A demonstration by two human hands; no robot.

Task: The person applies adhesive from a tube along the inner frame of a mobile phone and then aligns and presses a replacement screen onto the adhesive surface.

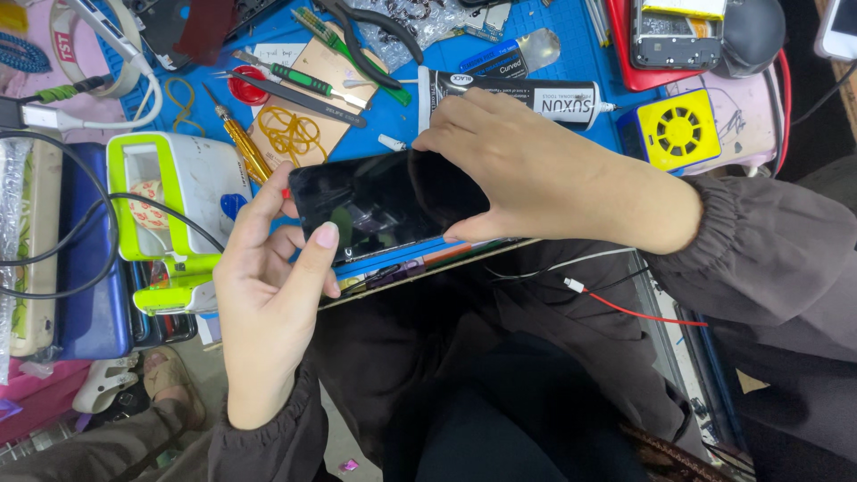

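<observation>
A black smartphone [375, 205] with a glossy dark screen is held flat over the near edge of a blue work mat [571, 54]. My left hand [268, 286] grips its left end, thumb on the screen's lower edge. My right hand [536, 178] covers the phone's right end, fingers curled over the top edge and thumb along the bottom. Both arms wear dark grey sleeves.
A black glue tube [527, 94] lies just behind my right hand. Screwdrivers [237, 138], tweezers, pliers [366, 40] and yellow rubber bands [290, 134] lie on the mat. A yellow fan box [678, 129] sits right, a green-white device [174, 201] with cables left. Red and black wires [625, 308] hang near my lap.
</observation>
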